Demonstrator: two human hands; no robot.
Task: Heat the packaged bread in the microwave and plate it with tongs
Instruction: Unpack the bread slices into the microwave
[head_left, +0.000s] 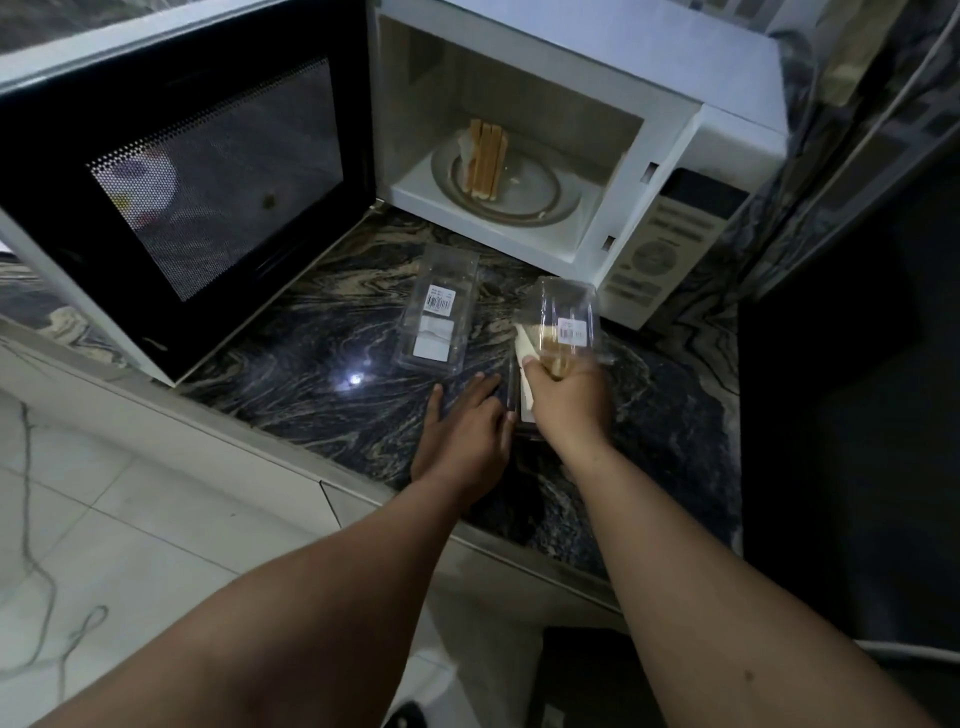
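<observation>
The white microwave (670, 171) stands at the back with its door (197, 176) swung wide to the left. Inside it, several bread slices (487, 158) stand on edge on a plate (524, 200). A clear plastic pack (437, 317) with a barcode label lies opened on the dark marble counter (322, 364). My right hand (569, 400) grips bread (556, 358) inside a second clear pack (563, 317), whose lid stands up. My left hand (467, 426) lies flat on the counter, fingers apart, its fingertips against that pack's left edge.
The microwave's control panel (670, 249) faces front right. The open door closes off the counter's left side. A white tiled floor (119, 519) lies below the counter's front edge. A dark gap (852, 415) runs along the right.
</observation>
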